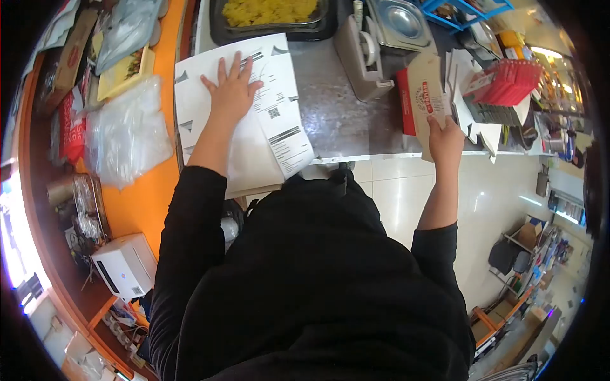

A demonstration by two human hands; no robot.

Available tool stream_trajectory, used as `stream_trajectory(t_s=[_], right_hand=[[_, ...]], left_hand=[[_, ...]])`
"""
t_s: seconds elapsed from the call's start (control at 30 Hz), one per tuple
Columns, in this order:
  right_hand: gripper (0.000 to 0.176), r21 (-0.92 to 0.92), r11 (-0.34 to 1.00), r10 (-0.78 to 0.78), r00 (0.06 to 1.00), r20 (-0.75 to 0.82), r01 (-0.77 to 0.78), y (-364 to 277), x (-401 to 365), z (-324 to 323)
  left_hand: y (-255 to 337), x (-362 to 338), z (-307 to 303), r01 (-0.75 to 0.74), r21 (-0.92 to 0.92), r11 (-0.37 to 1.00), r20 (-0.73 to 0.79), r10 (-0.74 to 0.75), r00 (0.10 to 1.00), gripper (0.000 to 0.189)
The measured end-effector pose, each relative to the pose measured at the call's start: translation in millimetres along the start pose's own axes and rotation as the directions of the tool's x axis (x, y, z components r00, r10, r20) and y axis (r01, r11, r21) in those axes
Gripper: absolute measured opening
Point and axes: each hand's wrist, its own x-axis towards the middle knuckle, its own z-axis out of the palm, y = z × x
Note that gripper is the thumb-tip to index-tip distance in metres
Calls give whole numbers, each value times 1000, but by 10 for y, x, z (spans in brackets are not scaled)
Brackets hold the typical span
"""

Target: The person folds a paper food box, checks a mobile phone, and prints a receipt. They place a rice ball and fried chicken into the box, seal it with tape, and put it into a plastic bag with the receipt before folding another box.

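My left hand (230, 94) lies flat with its fingers spread on a white flat sheet (194, 95), beside a long printed receipt (279, 130) with a QR code. Beneath them is a pale board or flattened carton (254, 162) that reaches over the counter's front edge. On the right, my right hand (447, 141) is closed on the edge of a flat brown cardboard food box (422, 82) with red print, its thumb on top. The fingers under the box are hidden. A red box side (406, 101) shows just left of it.
A tray of yellow food (270, 13) stands at the back of the metal counter (321, 101). A grey tape dispenser (362, 60) and a steel container (400, 22) are between my hands. Red cartons (508, 82) are stacked right; plastic bags (127, 130) lie left.
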Motion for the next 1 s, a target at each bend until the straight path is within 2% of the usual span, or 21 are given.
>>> stream_trajectory(t_s=[0.03, 0.13, 0.23, 0.27, 0.33, 0.43, 0.6, 0.63, 0.73, 0.77, 0.87, 0.9, 0.97, 1.0], right_hand=[[33, -32, 999, 32, 996, 85, -29, -55, -35, -139], [28, -33, 999, 40, 985, 171, -35, 280, -48, -248], [16, 306, 949, -157, 959, 235, 80, 602, -156, -346], [16, 363, 926, -198, 949, 244, 100, 669, -169, -382], [23, 476, 870, -278, 926, 256, 130, 809, -172, -447], [35, 572, 789, -452, 842, 294, 225, 1065, -107, -455], [39, 537, 711, -654, 708, 266, 454, 1119, -55, -526], [39, 532, 691, -683, 684, 257, 490, 1122, 2, -572], [38, 573, 647, -720, 650, 243, 503, 1218, 124, -601], [37, 594, 631, -729, 643, 236, 498, 1253, 179, -598], [34, 637, 619, -728, 640, 246, 460, 1341, 319, -560], [34, 658, 647, -688, 668, 285, 385, 1398, 343, -533], [37, 684, 691, -604, 707, 369, 233, 1523, 396, -421], [41, 650, 722, -522, 803, 287, 236, 1539, 399, -344]], left_hand=[[61, -19, -3, 5, 78, 997, -58, 0, 998, 67], [326, -98, -37, 211, -86, 974, 83, -204, 975, 69], [485, -127, 67, 133, 13, 991, 47, -133, 990, 74], [518, -96, 78, 96, 32, 995, 25, -97, 995, 75], [546, 71, 72, 122, 21, 992, 41, -122, 992, 77], [440, 341, 71, 130, -10, 991, 28, -130, 991, 79], [436, 455, -53, 200, 18, 980, 22, -200, 980, 75], [472, 417, -79, 193, -15, 981, -44, -194, 980, 71], [469, 302, -97, 183, -34, 983, 160, -175, 971, 67], [511, 235, -80, 189, -24, 982, 133, -184, 974, 65], [393, 196, 158, 216, -81, 973, -72, -222, 972, 67], [545, 160, 60, 215, -85, 973, -222, -229, 948, 61], [854, 64, -304, -31, -394, 918, -302, -98, 948, 55], [1071, -10, -560, -157, -525, 836, -355, -47, 934, 52]])
